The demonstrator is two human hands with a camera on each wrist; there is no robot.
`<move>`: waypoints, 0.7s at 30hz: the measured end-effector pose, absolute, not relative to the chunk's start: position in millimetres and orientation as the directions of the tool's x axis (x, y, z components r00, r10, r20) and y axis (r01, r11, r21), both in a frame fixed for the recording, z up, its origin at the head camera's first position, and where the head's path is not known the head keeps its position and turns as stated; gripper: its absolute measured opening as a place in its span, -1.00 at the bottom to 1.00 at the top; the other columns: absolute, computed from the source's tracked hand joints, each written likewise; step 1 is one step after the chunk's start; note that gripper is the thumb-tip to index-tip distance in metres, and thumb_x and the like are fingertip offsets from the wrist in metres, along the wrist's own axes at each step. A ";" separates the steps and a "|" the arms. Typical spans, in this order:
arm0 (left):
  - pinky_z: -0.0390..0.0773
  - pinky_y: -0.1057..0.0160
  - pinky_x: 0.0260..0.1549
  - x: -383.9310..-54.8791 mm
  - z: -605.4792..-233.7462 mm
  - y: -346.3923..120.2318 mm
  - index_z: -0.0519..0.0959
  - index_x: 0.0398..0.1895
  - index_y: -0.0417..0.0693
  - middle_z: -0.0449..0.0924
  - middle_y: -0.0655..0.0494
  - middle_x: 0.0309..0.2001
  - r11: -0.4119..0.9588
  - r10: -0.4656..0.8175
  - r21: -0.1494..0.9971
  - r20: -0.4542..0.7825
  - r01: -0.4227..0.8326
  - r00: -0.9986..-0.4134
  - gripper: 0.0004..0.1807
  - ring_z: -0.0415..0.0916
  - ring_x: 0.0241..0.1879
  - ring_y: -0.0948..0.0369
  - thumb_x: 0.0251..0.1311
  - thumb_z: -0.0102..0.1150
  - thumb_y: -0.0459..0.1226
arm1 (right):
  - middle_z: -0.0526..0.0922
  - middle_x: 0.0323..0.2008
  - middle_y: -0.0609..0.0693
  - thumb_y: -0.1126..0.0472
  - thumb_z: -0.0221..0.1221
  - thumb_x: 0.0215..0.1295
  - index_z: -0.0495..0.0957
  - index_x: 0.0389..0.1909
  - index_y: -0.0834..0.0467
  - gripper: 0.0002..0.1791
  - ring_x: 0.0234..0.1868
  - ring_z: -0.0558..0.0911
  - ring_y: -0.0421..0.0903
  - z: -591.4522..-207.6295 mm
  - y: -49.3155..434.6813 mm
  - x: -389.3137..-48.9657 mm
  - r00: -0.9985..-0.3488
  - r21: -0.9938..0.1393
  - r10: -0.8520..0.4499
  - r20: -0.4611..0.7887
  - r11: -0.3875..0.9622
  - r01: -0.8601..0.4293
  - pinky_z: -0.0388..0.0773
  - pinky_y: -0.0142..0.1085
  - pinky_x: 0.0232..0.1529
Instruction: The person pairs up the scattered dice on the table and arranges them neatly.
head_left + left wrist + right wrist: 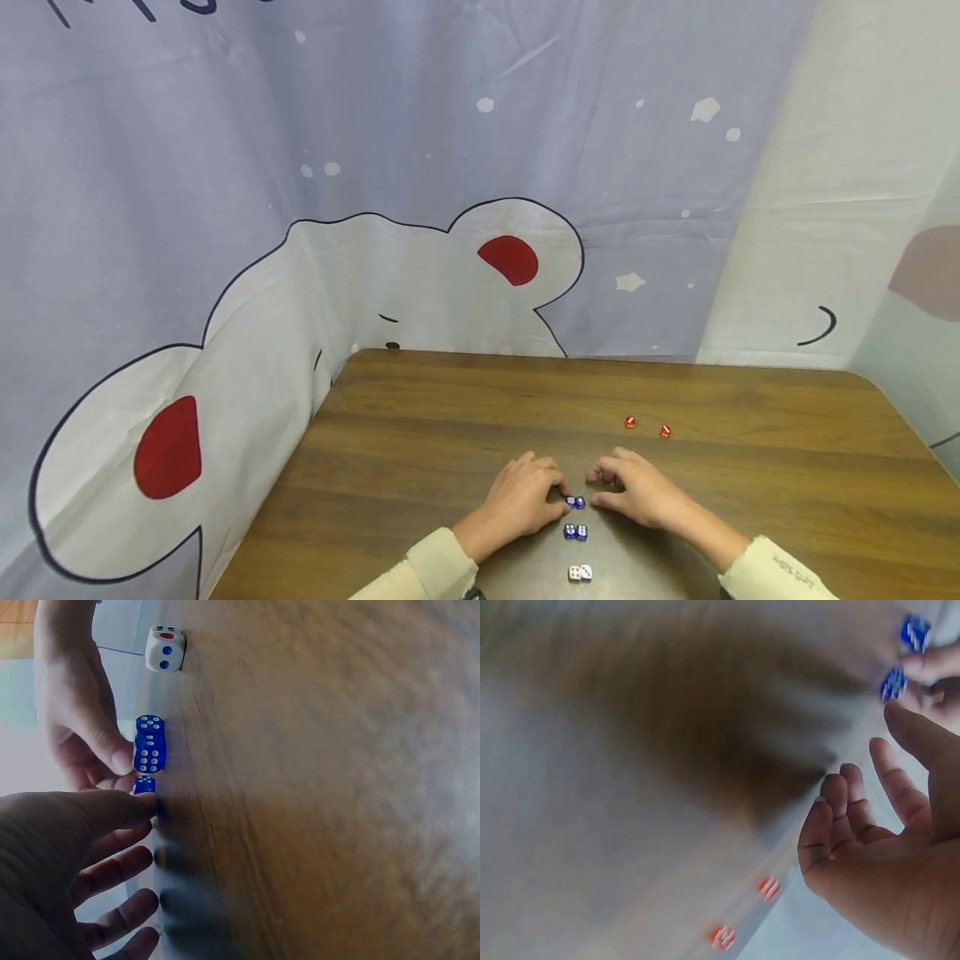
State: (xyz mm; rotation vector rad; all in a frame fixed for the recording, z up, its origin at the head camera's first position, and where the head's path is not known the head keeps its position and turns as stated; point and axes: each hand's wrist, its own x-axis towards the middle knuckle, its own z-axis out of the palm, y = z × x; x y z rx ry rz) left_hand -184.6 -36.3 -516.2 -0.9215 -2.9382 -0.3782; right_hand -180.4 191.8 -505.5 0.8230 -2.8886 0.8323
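Two small blue dice [572,502] with white pips sit side by side on the table between my hands. My left hand [522,497] pinches the left one by thumb and index finger; in the left wrist view the thumb partly hides a blue die [145,784]. Just right of the pair, my right hand [641,492] has loosely bent fingers and a gap between thumb and forefinger, holding nothing. Nearer to me lies a second blue pair [576,532], its dice touching. Closest is a pair of white dice [574,573], also side by side.
Beyond my right hand lie two red dice, one red die [630,422] a little left of the other red die [665,432], apart. The brown wooden table [450,392] ends at a printed cloth curtain [420,275] at the back and left.
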 end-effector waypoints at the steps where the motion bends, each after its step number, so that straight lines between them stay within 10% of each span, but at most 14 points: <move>1: 0.44 0.34 -0.22 -184.5 -516.2 -36.2 0.73 -0.29 0.33 0.63 0.47 -0.15 0.794 0.558 0.218 0.111 0.568 -0.822 -0.82 0.36 -0.26 0.38 0.09 0.46 0.07 | 0.51 -0.32 -0.17 0.09 0.47 0.11 0.65 -0.22 -0.01 -0.75 -0.27 0.52 -0.19 -503.6 195.8 -182.5 -0.875 -0.493 -0.456 0.163 0.730 -0.473 0.50 -0.27 -0.24; 21: 0.45 0.35 -0.22 -184.9 -516.3 -37.2 0.74 -0.28 0.32 0.64 0.48 -0.14 0.790 0.560 0.221 0.118 0.572 -0.820 -0.82 0.39 -0.25 0.39 0.09 0.47 0.06 | 0.61 -0.16 0.14 0.06 0.43 0.20 0.66 0.03 0.16 -0.58 -0.20 0.58 0.01 -500.3 293.4 -228.8 -0.970 -0.507 -0.190 0.152 0.828 -0.241 0.50 -0.09 -0.21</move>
